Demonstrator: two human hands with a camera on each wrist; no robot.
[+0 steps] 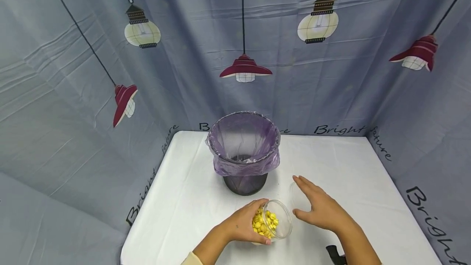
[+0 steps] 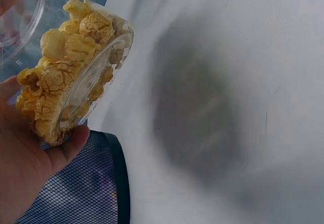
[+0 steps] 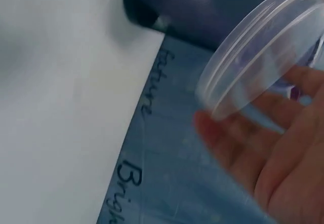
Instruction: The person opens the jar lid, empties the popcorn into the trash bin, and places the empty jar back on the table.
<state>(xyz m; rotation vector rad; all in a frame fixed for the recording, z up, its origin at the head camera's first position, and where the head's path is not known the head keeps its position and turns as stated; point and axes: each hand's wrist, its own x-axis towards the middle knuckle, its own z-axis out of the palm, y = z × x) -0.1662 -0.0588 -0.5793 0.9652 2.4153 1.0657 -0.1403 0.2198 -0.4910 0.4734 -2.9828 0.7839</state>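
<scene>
My left hand [image 1: 243, 223] grips a clear plastic jar [image 1: 288, 223], tilted with its open mouth turned right. Yellow popcorn [image 1: 262, 223] lies in the jar's lower part; the left wrist view shows the popcorn [image 2: 61, 57] gathered near the jar's base. To the right, my right hand [image 1: 325, 209] holds a clear round lid [image 3: 263, 57] by its edge, thumb and fingers spread across it. The lid is apart from the jar and barely shows against the white cloth in the head view.
A dark mesh wastebasket [image 1: 244, 185] lined with a purple bag [image 1: 246, 169] stands behind the jar on the white table [image 1: 327, 162]. A black object [image 1: 335, 254] shows by my right forearm. A grey-blue curtain [image 1: 279, 97] printed with lamps surrounds the table.
</scene>
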